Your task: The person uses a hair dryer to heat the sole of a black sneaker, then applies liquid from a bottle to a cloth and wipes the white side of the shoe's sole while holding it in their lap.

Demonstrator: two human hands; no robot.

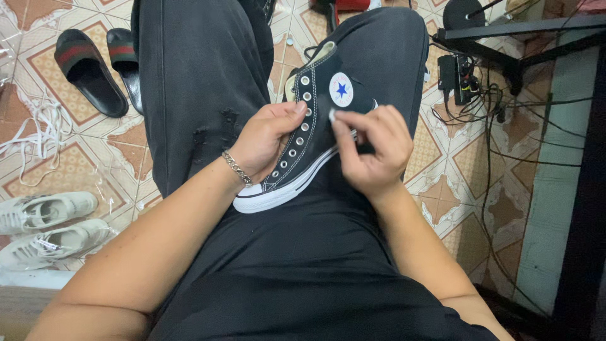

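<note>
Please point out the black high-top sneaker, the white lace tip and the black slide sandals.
black high-top sneaker [315,136]: head view, on its black canvas side.
white lace tip [332,115]: head view, on the end pinched by the right hand.
black slide sandals [88,69]: head view, on the left sandal's strap.

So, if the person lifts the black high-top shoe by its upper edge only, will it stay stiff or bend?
The black shoe has a cloth upper with no laces, so the ankle part would probably fold. Its thick white rubber sole looks firmer and likely keeps its shape. It seems light: the left hand steadies it easily.

Sneaker [309,136] on the lap, between both hands — slides [95,66] far left.
</note>
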